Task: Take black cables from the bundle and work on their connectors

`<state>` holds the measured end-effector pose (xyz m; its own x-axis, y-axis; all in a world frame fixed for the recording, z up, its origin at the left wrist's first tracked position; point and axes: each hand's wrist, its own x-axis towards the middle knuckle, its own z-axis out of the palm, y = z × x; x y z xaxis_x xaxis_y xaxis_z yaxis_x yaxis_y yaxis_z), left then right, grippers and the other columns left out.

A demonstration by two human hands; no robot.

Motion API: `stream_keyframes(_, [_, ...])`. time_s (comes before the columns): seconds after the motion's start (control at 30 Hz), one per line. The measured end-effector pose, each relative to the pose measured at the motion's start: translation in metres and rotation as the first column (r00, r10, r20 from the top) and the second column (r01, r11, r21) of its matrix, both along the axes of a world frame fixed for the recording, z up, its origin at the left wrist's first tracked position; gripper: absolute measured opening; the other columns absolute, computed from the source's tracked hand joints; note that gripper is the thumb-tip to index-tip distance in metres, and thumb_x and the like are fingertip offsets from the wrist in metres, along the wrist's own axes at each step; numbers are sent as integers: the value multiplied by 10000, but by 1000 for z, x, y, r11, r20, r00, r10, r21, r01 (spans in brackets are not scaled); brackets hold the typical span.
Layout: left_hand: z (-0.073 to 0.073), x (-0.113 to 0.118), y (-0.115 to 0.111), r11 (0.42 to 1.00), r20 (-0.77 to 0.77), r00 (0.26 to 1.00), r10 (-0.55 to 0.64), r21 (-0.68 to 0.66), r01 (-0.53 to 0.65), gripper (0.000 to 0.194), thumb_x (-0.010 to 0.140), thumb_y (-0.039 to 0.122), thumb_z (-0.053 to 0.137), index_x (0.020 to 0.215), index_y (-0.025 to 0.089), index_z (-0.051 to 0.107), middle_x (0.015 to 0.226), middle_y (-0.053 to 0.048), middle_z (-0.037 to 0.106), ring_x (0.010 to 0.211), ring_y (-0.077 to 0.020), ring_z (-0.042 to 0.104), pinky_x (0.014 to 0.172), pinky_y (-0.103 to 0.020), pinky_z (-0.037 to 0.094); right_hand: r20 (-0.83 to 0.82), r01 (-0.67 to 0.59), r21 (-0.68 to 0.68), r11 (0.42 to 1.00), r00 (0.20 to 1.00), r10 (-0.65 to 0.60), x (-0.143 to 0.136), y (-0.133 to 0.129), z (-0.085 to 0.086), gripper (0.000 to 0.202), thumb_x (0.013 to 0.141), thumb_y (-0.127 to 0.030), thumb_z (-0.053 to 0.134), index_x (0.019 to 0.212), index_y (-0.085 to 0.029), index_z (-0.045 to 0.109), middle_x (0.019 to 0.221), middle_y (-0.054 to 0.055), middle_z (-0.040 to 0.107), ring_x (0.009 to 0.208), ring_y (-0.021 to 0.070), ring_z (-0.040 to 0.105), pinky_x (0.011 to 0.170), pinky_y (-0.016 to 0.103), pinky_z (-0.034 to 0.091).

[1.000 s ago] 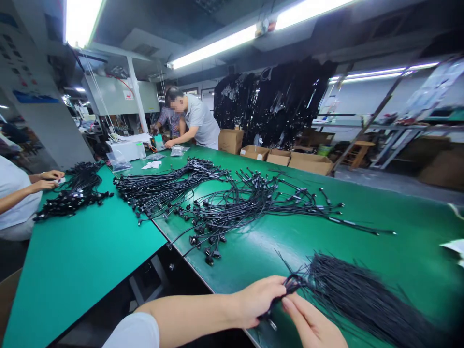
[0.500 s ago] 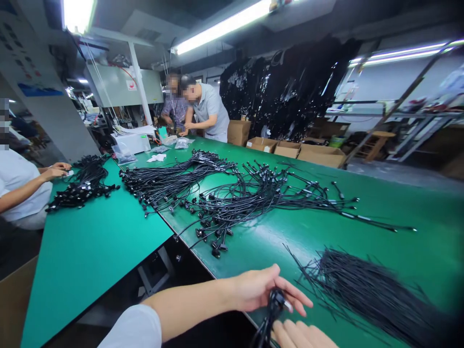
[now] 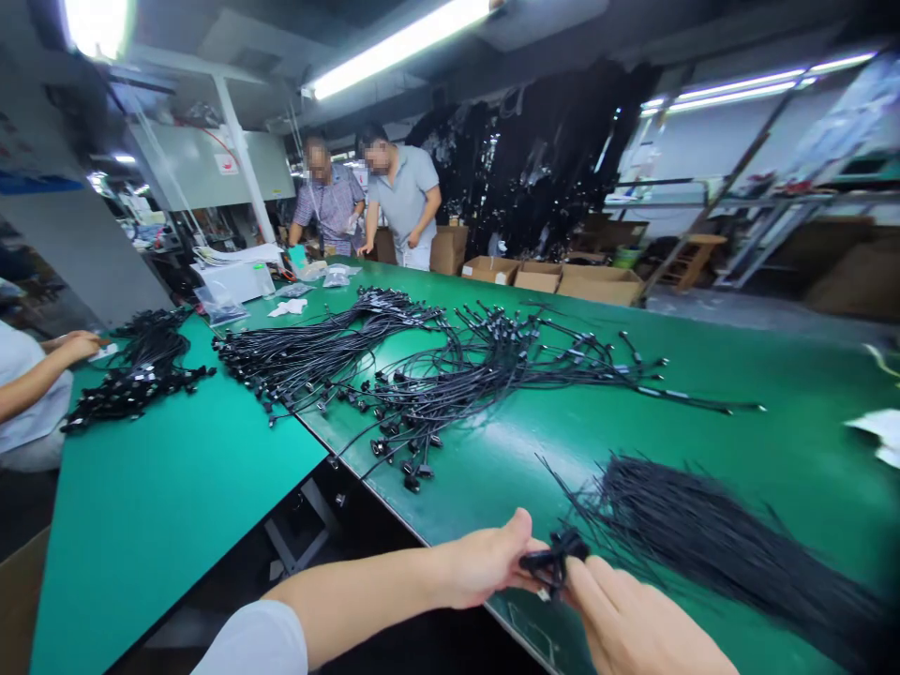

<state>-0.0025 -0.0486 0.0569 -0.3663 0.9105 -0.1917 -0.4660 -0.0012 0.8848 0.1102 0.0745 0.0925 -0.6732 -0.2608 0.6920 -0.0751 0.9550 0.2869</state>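
Observation:
A small coiled black cable (image 3: 557, 560) is held between my two hands over the table's near edge. My left hand (image 3: 488, 565) grips it from the left, thumb raised, its other fingers partly hidden behind the coil. From the right, my right hand (image 3: 625, 605) pinches the same coil with fingers curled, knuckles toward me. A pale metallic plug end shows under the coil. Just beyond my right hand lies a thick bundle of thin black strands, perhaps ties (image 3: 689, 525), spread over the green table (image 3: 506, 469).
Piles of black cables with plugs (image 3: 464, 375) and another cable pile (image 3: 302, 352) lie farther back. A co-worker's hand (image 3: 77, 347) is beside a cable heap (image 3: 141, 366) at left. Two people stand beyond the table, near cardboard boxes (image 3: 597, 284). White paper (image 3: 878, 436) lies at right.
My right hand has risen and closed in on the cable coil beside my left hand. The coil has turned from hanging down to lying more crosswise. The view has shifted rightward.

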Motion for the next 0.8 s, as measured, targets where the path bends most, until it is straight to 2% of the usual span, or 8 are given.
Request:
stream_keyframes(0.17, [27,4,-10,1000,86,996,7,-4,-7,505,649,511,797,931,100,713,845,-80,679,817,-207,614,896,-395,443,99,2,-130,991,995,11,3,-3,-1,266,946,-77,349,1003,-125,605,792,56,634,687,142,510,677,272,354])
stream_keyframes(0.27, [37,6,-11,1000,73,997,2,-11,-2,430,738,374,736,1091,131,699,967,-89,712,913,-233,631,911,-381,433,314,68,-484,872,944,101,6,1,-2,317,970,-162,316,823,-153,596,766,54,617,685,138,504,639,264,334])
stream_keyframes(0.37, [40,12,-6,1000,17,1000,-17,10,17,366,790,296,684,1125,148,693,1127,-99,696,1097,-265,592,1001,-374,390,404,260,-894,365,821,405,6,2,-4,343,959,-359,379,709,-168,517,642,7,499,595,114,427,568,237,313])
stream_keyframes(0.43, [39,18,-3,998,-19,1000,-25,48,26,314,813,272,666,1104,158,697,1189,-97,675,1171,-266,555,1036,-362,371,250,361,-929,-82,776,579,8,3,-8,403,890,-530,465,691,-180,461,552,-48,335,496,88,297,485,220,256])
stream_keyframes(0.5, [38,22,2,998,-12,1000,-27,61,27,269,835,278,655,1076,164,694,1160,-96,682,1163,-264,563,1011,-357,400,108,391,-852,-348,782,614,12,5,-11,479,811,-634,525,666,-190,421,527,-78,236,458,70,207,442,215,196])
stream_keyframes(0.57, [35,21,8,998,34,999,-1,56,-1,236,850,297,657,1052,176,678,1043,-79,701,1080,-246,607,932,-337,453,132,396,-853,-339,793,594,20,11,-13,485,813,-619,538,644,-171,465,523,-61,308,461,68,256,448,213,215])
stream_keyframes(0.7, [28,17,23,992,66,994,92,80,-97,247,868,339,656,1079,215,619,781,22,613,645,-104,587,617,-217,462,299,329,-943,-53,905,302,37,25,-11,336,897,-438,493,852,-152,664,807,39,600,699,123,519,614,228,400])
stream_keyframes(0.8, [20,27,36,999,-171,984,-42,-2,42,303,879,426,623,1060,183,625,673,46,539,479,-72,443,474,-204,381,189,216,-969,-119,960,206,43,25,-13,378,881,-443,526,1136,-176,605,968,69,631,818,160,601,725,270,476])
